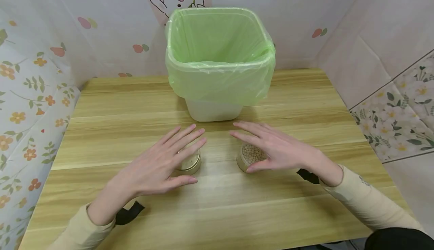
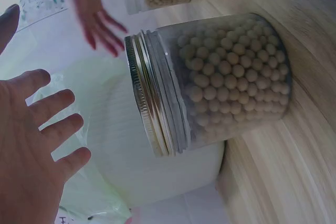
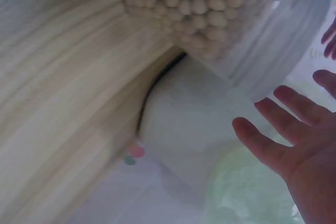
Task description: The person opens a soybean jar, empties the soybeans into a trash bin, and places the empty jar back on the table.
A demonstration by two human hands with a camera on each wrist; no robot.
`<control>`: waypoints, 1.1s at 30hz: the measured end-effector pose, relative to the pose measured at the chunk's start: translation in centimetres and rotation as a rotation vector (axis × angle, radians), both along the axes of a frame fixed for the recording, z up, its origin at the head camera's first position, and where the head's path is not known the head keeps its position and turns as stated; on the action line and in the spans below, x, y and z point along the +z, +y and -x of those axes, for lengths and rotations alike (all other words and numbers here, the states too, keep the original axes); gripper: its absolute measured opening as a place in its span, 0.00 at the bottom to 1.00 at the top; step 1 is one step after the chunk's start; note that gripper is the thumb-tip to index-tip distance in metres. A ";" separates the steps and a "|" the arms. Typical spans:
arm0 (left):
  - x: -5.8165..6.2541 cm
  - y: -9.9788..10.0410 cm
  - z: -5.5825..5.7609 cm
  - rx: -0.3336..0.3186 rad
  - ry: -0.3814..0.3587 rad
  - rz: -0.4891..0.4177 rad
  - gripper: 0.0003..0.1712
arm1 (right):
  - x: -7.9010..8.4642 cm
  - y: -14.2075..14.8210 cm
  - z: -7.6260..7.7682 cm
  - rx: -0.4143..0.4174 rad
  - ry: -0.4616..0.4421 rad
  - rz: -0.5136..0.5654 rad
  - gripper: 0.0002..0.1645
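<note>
My left hand point(image 1: 156, 169), fingers straight and spread, hovers over a clear jar point(image 2: 231, 80) full of small round beige balls. That jar has a gold screw lid point(image 2: 147, 93) on it, and the hand partly covers it in the head view. My right hand point(image 1: 279, 148) is likewise stretched out above a second jar point(image 1: 242, 163), whose top has no lid, so its beige balls point(image 1: 252, 154) show from above. In the right wrist view, the straight fingers point(image 3: 262, 140) lie beside this jar's clear rim. Neither hand holds anything.
A white bin point(image 1: 215, 110) lined with a green plastic bag point(image 1: 220, 82) stands at the back of the wooden table point(image 1: 118, 129), beyond both jars. Patterned wall covering point(image 1: 112, 28) rises behind it and at both sides. A dark strap point(image 1: 129, 213) hangs at the left wrist.
</note>
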State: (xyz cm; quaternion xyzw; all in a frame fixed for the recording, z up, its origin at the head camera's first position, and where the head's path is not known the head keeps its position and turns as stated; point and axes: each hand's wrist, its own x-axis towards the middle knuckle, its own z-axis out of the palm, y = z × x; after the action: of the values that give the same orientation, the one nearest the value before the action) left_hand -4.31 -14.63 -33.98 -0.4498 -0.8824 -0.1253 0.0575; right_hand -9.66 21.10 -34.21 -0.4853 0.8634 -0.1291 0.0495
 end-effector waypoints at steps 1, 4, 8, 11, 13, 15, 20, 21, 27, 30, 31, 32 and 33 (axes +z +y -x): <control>0.0 0.1 0.0 0.002 -0.006 -0.011 0.50 | -0.2 0.2 0.1 -0.007 -0.015 0.002 0.62; -0.1 0.2 0.1 0.014 -0.022 -0.038 0.50 | -0.7 0.6 0.3 -0.023 -0.050 -0.006 0.63; -0.3 0.4 0.2 0.027 -0.037 -0.073 0.50 | -1.3 1.2 0.5 -0.054 -0.142 -0.015 0.64; -0.4 0.7 0.2 0.039 -0.062 -0.102 0.51 | -1.7 1.6 0.5 -0.083 -0.227 -0.016 0.63; -0.4 0.8 0.2 0.045 -0.078 -0.125 0.52 | -1.9 1.8 0.6 -0.095 -0.271 -0.016 0.63; -0.5 1.0 0.2 0.049 -0.090 -0.155 0.53 | -2.2 1.9 0.6 -0.100 -0.305 -0.013 0.64; -0.4 1.6 0.2 0.055 -0.087 -0.209 0.52 | -2.6 2.1 0.6 -0.070 -0.353 0.001 0.68; -0.4 1.7 0.2 0.056 -0.085 -0.218 0.52 | -2.7 2.2 0.6 -0.061 -0.362 0.008 0.69; -0.4 2.4 0.3 0.050 -0.091 -0.288 0.49 | -3.1 2.4 0.8 -0.030 -0.379 0.029 0.73; -0.3 2.8 0.2 0.047 -0.092 -0.316 0.45 | -3.3 2.4 1.0 -0.027 -0.365 0.025 0.70; -0.3 3.0 0.2 0.046 -0.092 -0.326 0.45 | -3.3 2.5 1.0 -0.027 -0.366 0.025 0.70; -0.3 3.1 0.2 0.045 -0.092 -0.335 0.45 | -3.3 2.5 1.0 -0.028 -0.368 0.026 0.69; -0.2 3.3 0.1 0.044 -0.091 -0.343 0.45 | -3.3 2.5 1.1 -0.034 -0.373 0.026 0.69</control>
State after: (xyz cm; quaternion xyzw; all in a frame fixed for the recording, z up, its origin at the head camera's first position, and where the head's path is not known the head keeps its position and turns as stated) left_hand -4.45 -11.30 -34.21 -0.4077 -0.8595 -0.2930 0.0961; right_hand -10.72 23.64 -37.50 -0.4387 0.8456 -0.2288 0.2003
